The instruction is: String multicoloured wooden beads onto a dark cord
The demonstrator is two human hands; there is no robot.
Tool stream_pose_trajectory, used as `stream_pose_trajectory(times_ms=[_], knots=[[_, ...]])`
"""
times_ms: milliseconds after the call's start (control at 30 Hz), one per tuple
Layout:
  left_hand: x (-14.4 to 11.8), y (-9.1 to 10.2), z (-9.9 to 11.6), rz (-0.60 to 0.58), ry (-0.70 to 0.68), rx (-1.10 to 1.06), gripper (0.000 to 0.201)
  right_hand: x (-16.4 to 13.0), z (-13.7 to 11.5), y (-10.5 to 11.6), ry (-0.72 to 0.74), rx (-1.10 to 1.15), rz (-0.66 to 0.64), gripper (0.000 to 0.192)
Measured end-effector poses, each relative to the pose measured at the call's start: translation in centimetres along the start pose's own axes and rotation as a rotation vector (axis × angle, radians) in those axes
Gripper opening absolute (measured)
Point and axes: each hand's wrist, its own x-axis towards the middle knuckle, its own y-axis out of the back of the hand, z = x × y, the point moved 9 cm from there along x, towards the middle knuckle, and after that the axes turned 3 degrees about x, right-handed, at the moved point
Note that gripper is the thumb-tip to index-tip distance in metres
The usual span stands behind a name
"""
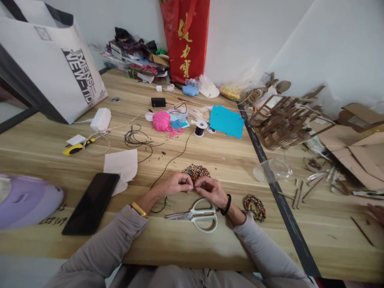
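Note:
A pile of small multicoloured beads lies just beyond my hands. My left hand is pinched closed at the pile's near edge, and my right hand pinches close beside it, fingertips almost meeting. Whatever sits between the fingertips is too small to make out. Black cord runs from a spool toward my left wrist, passes out of sight by it, and shows again below. Scissors with pale handles lie under my right hand, blades pointing left. A coiled string of beads rests right of my right wrist.
A black phone and white paper lie at left. Pink yarn, blue sheets and a tangle of black cord are farther back. Right stand a clear plastic cup and wooden frames; another person's hand shows at the edge.

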Motion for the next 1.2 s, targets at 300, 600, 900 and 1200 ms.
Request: stream_pose_trajectory(times_ms=[300, 600, 900, 1200], knots=[[0.0, 0.0, 0.0, 0.002, -0.005, -0.003, 0.024, 0.0, 0.3, 0.1, -0.017, 0.025, 0.018, 0.024], [0.0, 0.0, 0.2, 0.006, 0.005, -0.011, 0.025, 0.1, -0.2, 0.0, 0.029, -0.015, -0.001, 0.024], [0.0, -0.1, 0.2, -0.003, 0.013, -0.053, 0.029, 0.3, -1.3, 0.0, 0.127, -0.131, -0.011, 0.025], [-0.1, -0.1, 0.2, -0.008, 0.014, -0.089, 0.027, 0.2, -2.7, 0.9, 0.136, -0.227, 0.023, 0.021]])
